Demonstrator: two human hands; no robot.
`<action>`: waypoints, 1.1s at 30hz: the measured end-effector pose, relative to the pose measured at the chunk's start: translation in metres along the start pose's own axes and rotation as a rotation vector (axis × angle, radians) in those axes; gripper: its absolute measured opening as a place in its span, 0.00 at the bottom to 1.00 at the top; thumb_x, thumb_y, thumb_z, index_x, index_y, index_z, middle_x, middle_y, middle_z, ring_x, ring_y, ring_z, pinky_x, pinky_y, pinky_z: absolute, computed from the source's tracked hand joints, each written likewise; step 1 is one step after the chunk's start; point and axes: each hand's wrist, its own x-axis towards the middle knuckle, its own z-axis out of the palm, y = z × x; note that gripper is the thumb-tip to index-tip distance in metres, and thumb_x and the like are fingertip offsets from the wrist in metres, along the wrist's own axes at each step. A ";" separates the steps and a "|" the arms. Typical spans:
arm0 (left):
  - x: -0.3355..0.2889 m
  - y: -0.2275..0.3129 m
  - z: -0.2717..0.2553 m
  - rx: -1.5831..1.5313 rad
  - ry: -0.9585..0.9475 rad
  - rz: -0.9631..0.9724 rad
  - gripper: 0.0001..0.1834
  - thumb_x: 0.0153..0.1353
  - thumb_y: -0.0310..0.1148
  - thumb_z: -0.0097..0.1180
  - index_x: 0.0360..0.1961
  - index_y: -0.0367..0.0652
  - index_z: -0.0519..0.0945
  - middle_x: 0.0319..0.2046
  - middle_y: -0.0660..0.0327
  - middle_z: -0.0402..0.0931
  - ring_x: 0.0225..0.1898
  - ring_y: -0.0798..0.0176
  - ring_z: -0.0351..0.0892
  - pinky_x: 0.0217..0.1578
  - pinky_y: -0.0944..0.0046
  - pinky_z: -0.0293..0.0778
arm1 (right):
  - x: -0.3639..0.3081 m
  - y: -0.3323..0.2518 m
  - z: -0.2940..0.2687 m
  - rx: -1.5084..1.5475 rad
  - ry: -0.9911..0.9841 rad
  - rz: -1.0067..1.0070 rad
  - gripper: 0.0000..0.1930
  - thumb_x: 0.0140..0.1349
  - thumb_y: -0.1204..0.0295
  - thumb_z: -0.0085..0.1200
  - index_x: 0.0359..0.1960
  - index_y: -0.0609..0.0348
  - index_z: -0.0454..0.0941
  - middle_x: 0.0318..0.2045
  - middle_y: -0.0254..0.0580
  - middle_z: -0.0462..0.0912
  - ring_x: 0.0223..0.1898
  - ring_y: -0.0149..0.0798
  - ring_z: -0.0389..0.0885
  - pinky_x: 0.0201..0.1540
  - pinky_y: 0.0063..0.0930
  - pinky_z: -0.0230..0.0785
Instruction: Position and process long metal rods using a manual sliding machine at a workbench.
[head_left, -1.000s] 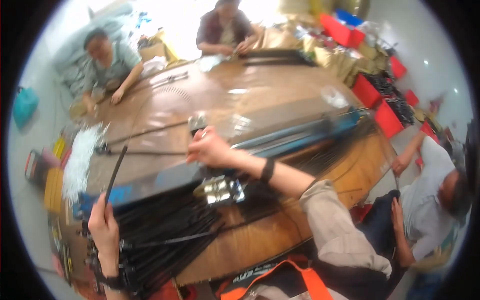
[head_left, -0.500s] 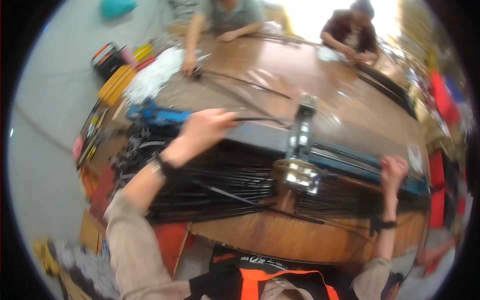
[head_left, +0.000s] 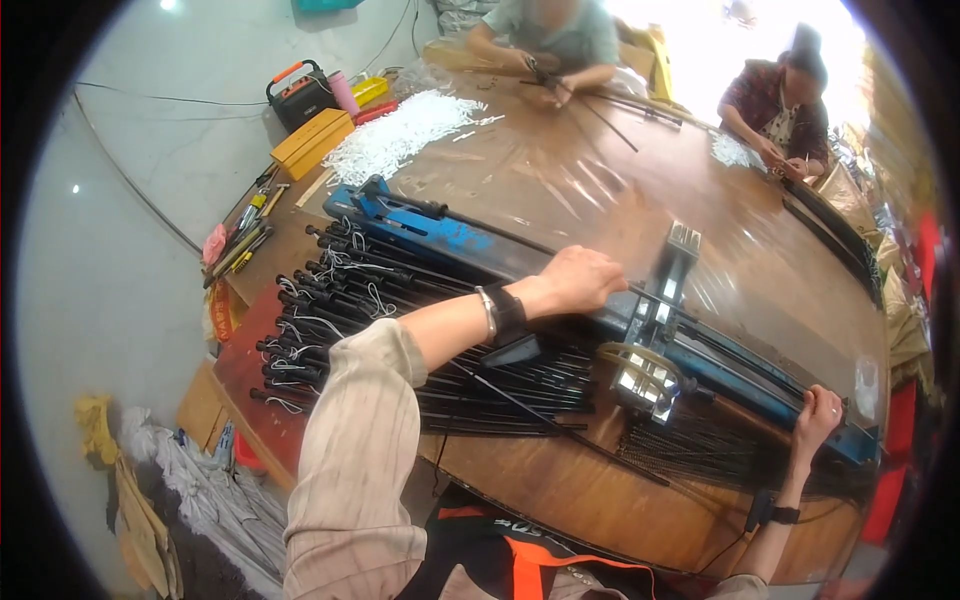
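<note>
A long blue metal frame (head_left: pixel 450 232) lies slantwise across the table, crossed by a shiny metal fixture (head_left: pixel 665 275) with silver blocks. On the frame's left part rests a thin black rod (head_left: pixel 505 235) running toward that fixture. My left hand (head_left: pixel 582 280) is closed around the rod, just left of the fixture. At the frame's right end my right hand (head_left: pixel 818 412) has its fingers curled in; what they grip is hidden. Nearer me lie several black rods (head_left: pixel 480 385), many with thick ends and white cord loops (head_left: pixel 378 300). My left forearm covers part of them.
White small pieces (head_left: pixel 400 132) are heaped at the far left, beside a yellow box (head_left: pixel 312 142) and hand tools (head_left: pixel 245 235). Across the wooden table (head_left: pixel 520 470) two people work with their hands. Black strips (head_left: pixel 830 235) lie along the far right edge.
My left hand has moved right along the frame, closer to the metal fixture. My right hand stays at the frame's right end. The view has shifted and is sharper.
</note>
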 end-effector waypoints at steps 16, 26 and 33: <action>-0.006 0.010 0.006 0.087 -0.017 -0.037 0.11 0.62 0.40 0.55 0.26 0.46 0.79 0.22 0.55 0.79 0.28 0.48 0.81 0.30 0.49 0.72 | -0.010 -0.132 -0.021 0.139 -0.012 -0.096 0.12 0.57 0.76 0.59 0.44 0.58 0.81 0.42 0.39 0.84 0.52 0.50 0.76 0.58 0.43 0.61; 0.007 0.006 -0.004 0.110 -0.020 -0.027 0.09 0.62 0.36 0.54 0.27 0.46 0.77 0.22 0.53 0.79 0.28 0.46 0.81 0.28 0.49 0.74 | -0.005 -0.180 -0.017 0.461 -0.142 -0.089 0.15 0.57 0.72 0.62 0.46 0.58 0.81 0.35 0.42 0.83 0.42 0.47 0.78 0.49 0.41 0.62; 0.001 0.015 0.002 0.140 -0.057 0.012 0.09 0.63 0.35 0.53 0.26 0.45 0.76 0.23 0.55 0.79 0.29 0.48 0.80 0.29 0.50 0.72 | -0.019 -0.192 -0.004 0.664 -0.326 -0.002 0.13 0.57 0.76 0.61 0.45 0.60 0.80 0.33 0.46 0.82 0.38 0.48 0.78 0.40 0.39 0.68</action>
